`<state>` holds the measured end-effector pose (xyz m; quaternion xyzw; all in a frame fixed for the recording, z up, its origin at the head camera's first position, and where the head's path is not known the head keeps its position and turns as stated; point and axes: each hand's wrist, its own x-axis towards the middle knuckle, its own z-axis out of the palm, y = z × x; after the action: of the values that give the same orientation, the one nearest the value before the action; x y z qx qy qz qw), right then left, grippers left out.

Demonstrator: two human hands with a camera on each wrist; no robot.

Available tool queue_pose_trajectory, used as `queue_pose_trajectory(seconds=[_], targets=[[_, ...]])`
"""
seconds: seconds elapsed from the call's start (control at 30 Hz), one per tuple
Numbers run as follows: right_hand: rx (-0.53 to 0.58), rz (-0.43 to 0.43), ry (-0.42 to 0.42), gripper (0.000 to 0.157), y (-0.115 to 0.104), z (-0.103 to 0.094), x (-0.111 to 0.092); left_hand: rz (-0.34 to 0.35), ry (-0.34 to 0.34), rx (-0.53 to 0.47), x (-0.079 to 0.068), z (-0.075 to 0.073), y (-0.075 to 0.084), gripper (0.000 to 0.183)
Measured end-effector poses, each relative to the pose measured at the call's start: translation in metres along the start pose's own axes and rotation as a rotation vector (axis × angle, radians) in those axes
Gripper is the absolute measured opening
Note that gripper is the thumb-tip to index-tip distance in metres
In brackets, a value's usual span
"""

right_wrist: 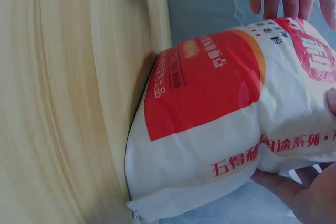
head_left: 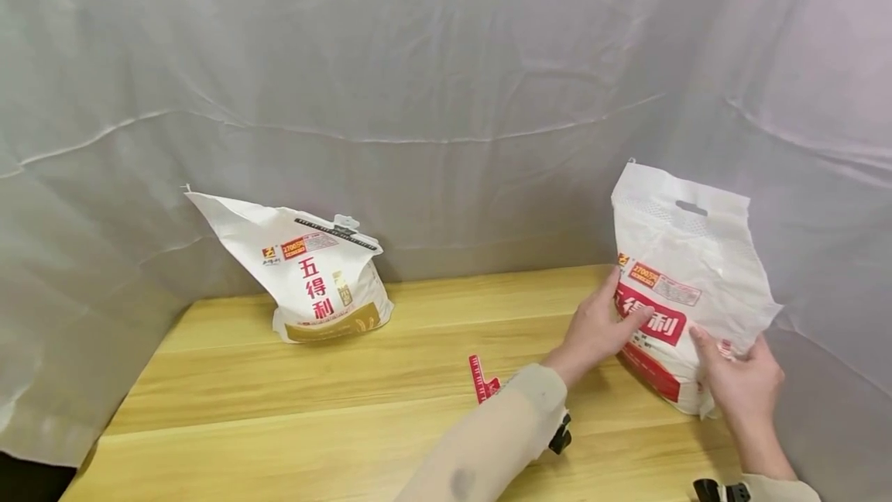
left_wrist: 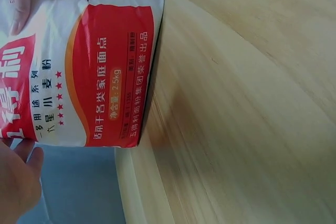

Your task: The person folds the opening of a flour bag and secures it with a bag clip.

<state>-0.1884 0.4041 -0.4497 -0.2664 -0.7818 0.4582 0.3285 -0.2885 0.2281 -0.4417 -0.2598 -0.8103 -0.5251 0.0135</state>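
Observation:
Both hands hold a white and red flour bag [head_left: 697, 262] by its sides, at the right end of the table. My left hand [head_left: 595, 330] grips its left side, thumb across the red printed front. On the lower right side my right hand [head_left: 751, 382] grips it, thumb on the front and the other fingers mostly hidden behind. The bag leans a little, its top with the slot handle standing free. In the left wrist view, the red lower panel [left_wrist: 118, 77] sits right at the wood surface. A red T-shaped clip [head_left: 478, 379] lies left of my left forearm, partly covered by the sleeve.
A second flour bag [head_left: 313, 285], white and gold, stands at the back left, its top folded and held by a dark-barred clip [head_left: 337, 232]. Grey cloth [head_left: 446, 99] hangs behind and beside the wooden table [head_left: 279, 417].

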Motion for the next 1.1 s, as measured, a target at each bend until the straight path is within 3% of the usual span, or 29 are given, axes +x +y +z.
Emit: queue_pose_trajectory(seconds=[0.23,0.57,1.1], targets=[[0.033,-0.043,-0.010,0.029,-0.001,0.005,0.002,-0.003,0.002,-0.004,-0.004,-0.010,-0.005,0.082],[0.035,-0.068,-0.116,0.028,-0.005,0.017,0.005,0.028,0.034,-0.007,-0.013,-0.031,-0.017,0.081],[0.069,-0.180,-0.233,0.039,-0.019,0.058,-0.008,0.068,0.266,-0.007,-0.025,-0.058,-0.045,0.068]])
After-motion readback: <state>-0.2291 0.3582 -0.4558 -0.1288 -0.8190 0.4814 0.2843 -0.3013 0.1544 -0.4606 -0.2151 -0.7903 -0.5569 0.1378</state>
